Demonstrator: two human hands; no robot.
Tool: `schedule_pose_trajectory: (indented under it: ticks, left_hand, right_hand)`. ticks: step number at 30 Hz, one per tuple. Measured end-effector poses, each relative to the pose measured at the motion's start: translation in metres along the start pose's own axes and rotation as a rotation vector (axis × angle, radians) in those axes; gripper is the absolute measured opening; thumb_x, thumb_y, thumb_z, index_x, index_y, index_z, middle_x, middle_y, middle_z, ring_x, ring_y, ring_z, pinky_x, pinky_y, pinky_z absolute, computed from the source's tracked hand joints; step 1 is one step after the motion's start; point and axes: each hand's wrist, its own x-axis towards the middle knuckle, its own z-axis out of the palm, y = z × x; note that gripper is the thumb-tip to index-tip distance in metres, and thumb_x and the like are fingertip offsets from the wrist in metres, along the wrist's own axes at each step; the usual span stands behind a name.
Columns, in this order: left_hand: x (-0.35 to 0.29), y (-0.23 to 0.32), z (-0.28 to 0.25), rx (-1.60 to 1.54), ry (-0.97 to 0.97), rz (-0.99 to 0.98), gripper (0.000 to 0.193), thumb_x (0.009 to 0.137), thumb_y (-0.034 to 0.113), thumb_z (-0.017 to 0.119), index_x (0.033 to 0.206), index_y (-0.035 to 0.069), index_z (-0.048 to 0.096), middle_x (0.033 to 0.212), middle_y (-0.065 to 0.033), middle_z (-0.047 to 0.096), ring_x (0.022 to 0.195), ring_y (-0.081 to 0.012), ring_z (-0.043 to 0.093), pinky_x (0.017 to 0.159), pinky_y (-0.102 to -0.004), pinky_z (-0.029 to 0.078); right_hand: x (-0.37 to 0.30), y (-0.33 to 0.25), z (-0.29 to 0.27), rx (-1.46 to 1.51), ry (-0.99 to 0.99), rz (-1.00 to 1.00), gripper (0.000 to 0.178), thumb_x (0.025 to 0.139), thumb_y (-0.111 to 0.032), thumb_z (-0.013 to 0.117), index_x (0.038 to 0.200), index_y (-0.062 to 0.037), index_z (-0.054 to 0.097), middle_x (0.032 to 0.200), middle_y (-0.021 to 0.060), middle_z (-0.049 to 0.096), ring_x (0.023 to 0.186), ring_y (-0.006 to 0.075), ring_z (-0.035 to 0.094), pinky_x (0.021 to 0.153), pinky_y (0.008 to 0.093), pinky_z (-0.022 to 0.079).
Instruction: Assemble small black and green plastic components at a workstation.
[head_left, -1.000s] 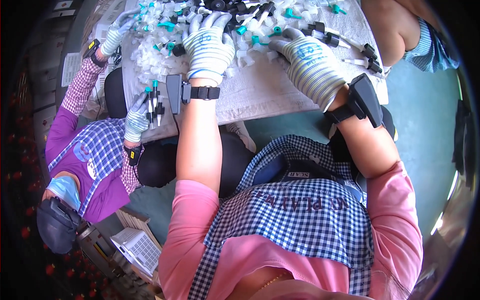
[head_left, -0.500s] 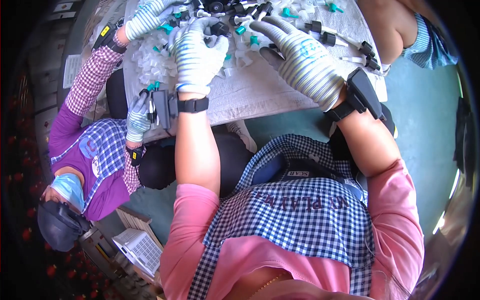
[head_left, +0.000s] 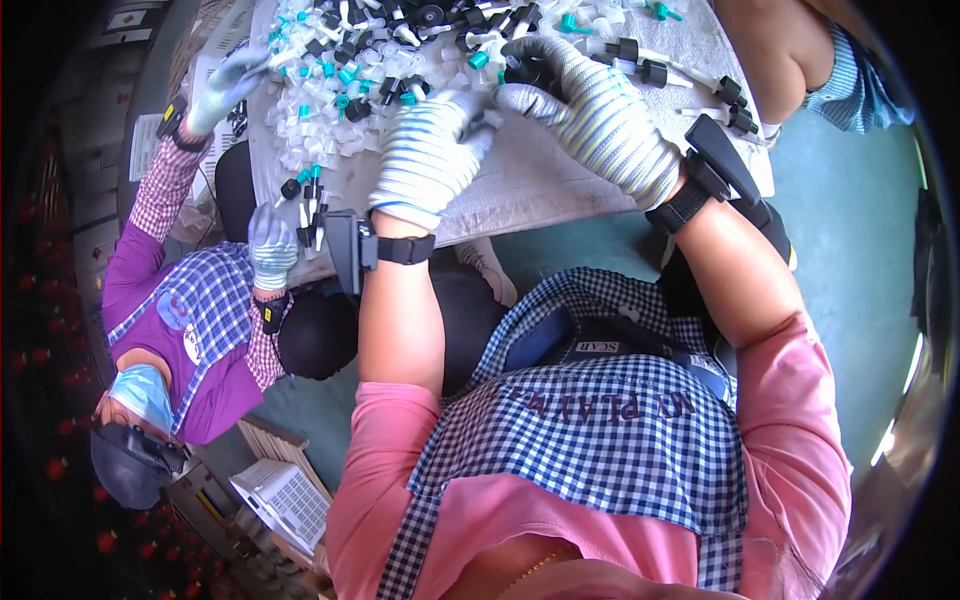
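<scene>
My right hand [head_left: 605, 125], in a striped knit glove, is closed round a black cap [head_left: 530, 73] that shows between its thumb and fingers. Close to it on the left, my gloved left hand [head_left: 428, 160] has its fingers curled toward the thumb. Its fingertips are a little blurred, and whatever they may hold cannot be made out. Both hands are over the near part of a cloth-covered table [head_left: 560, 190]. Just beyond them spreads a heap of small plastic parts [head_left: 330, 85], white, clear, teal and black. Several black caps with white tubes [head_left: 655, 75] lie to the right.
At the left a co-worker [head_left: 190, 320] in a checked apron has one gloved hand [head_left: 228, 88] by the heap and the other [head_left: 271, 245] near a few black-and-teal pieces [head_left: 313, 205]. Another person's leg [head_left: 770, 50] is at the far right corner. A white crate [head_left: 285, 500] stands lower left.
My left hand has drawn back nearer to me and slightly right, and the black cap by it now sits in my right hand, whose fingers have closed. The co-worker's far hand has moved left off the heap.
</scene>
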Motion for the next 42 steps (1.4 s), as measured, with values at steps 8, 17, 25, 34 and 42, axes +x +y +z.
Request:
schedule_pose_trajectory:
  ticks: [8,17,25,34,42]
  left_hand:
    - [-0.007,0.013,0.02,0.272,-0.151,-0.155,0.033,0.081,0.035,0.071,0.095,0.005,0.069,0.089,-0.0176,0.069,0.082,-0.0339,0.066,0.074,-0.0441,0.052]
    - [-0.012,0.003,0.017,0.202,-0.054,-0.049,0.036,0.082,0.027,0.068,0.111,0.008,0.065,0.103,-0.0185,0.069,0.096,-0.0345,0.066,0.083,-0.0439,0.052]
    - [-0.009,0.006,0.016,0.279,-0.058,-0.014,0.035,0.079,0.027,0.069,0.109,0.008,0.067,0.106,-0.0192,0.069,0.102,-0.0332,0.065,0.088,-0.0433,0.051]
    - [-0.008,-0.004,-0.016,-0.998,-0.054,-0.333,0.009,0.092,0.009,0.065,0.101,0.008,0.066,0.084,0.0016,0.065,0.065,-0.0033,0.056,0.057,-0.0198,0.045]
    - [-0.008,-0.022,0.004,-1.675,-0.168,-0.353,0.013,0.095,0.009,0.062,0.107,0.011,0.067,0.089,-0.0043,0.067,0.067,-0.0098,0.061,0.057,-0.022,0.046]
  right_hand:
    - [-0.004,0.005,0.0,-0.254,0.051,-0.202,0.044,0.087,-0.04,0.07,0.12,-0.0129,0.061,0.093,0.0166,0.07,0.087,0.0347,0.068,0.074,0.0419,0.053]
    - [-0.01,-0.005,-0.002,-0.457,-0.032,-0.147,0.04,0.087,-0.035,0.07,0.115,-0.0071,0.062,0.095,0.0174,0.071,0.092,0.036,0.068,0.079,0.0432,0.053]
    - [-0.008,0.0,-0.002,-0.451,-0.055,-0.153,0.039,0.087,-0.034,0.07,0.112,-0.0052,0.063,0.094,0.0173,0.071,0.092,0.0351,0.068,0.079,0.0431,0.053]
    - [-0.005,-0.001,-0.006,-0.509,-0.043,-0.143,0.037,0.087,-0.034,0.069,0.111,-0.0064,0.064,0.094,0.0168,0.071,0.091,0.0349,0.068,0.078,0.0438,0.052]
    - [-0.009,-0.007,-0.003,-0.354,-0.086,-0.118,0.043,0.087,-0.03,0.073,0.12,-0.0056,0.062,0.1,0.0189,0.069,0.092,0.0327,0.069,0.078,0.0387,0.053]
